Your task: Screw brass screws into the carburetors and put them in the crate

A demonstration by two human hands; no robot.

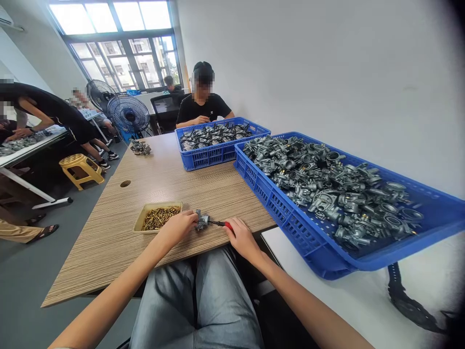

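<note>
Near the front edge of the wood-grain table (109,232), my left hand (184,224) is closed on a small grey metal carburetor (203,221). My right hand (238,231) grips the red handle of a screwdriver (220,223), its dark shaft pointing left into the carburetor's round end. Whether the tip touches a screw inside cannot be seen. Just left of my left hand sits a cream tray (137,226) full of small brass-coloured parts (158,217), partly covered by that hand.
To the right, a large blue crate (276,208) holds many carburetors (319,179). Another blue crate (209,159) of carburetors stands behind it, before a seated co-worker (203,104). More carburetors (140,147) lie at the far left corner. A watch (410,305) rests on the white surface; a yellow stool (80,169) stands left.
</note>
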